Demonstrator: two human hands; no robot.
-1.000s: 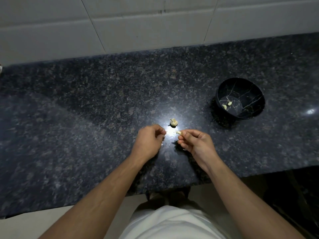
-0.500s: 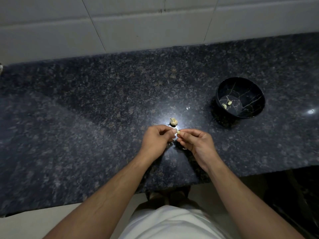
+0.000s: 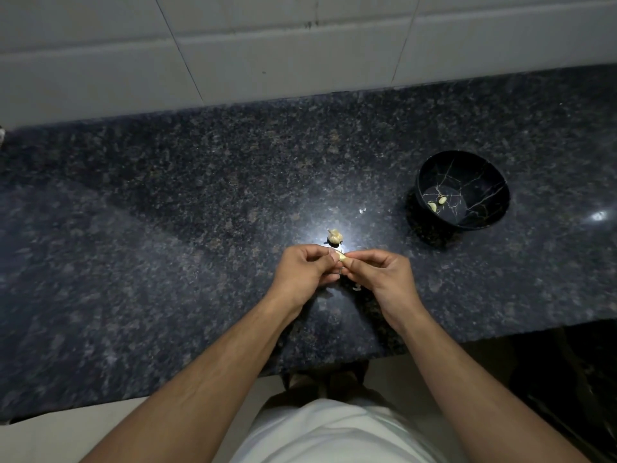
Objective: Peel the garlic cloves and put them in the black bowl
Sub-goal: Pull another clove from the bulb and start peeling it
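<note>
Just below the middle of the frame, the left hand (image 3: 305,272) and the right hand (image 3: 384,279) meet over the dark speckled stone tabletop (image 3: 167,245). Between them sits a pale garlic clove (image 3: 341,256), pinched from both sides: the left hand's curled fingers (image 3: 329,259) and thumb close on its left end, and the right hand's fingers (image 3: 362,254) grip its right end. Both forearms run down to the lower edge of the frame, on either side of a white shirt (image 3: 334,432).

Just above the hands, in a bright patch of reflected light, the rest of a garlic bulb (image 3: 335,236) stands on the tabletop, apart from the fingers. A small white scrap of peel (image 3: 362,210) lies further up and to the right, and another scrap (image 3: 356,288) lies on the tabletop under the right hand.

At centre right of the frame a black bowl (image 3: 484,182) with thin gold veining rests on the tabletop, well apart from the hands. Two peeled cloves (image 3: 437,203) lie close together on its bottom, toward its left side.

A wall of pale tiles (image 3: 300,55) fills the top of the frame behind the tabletop.
</note>
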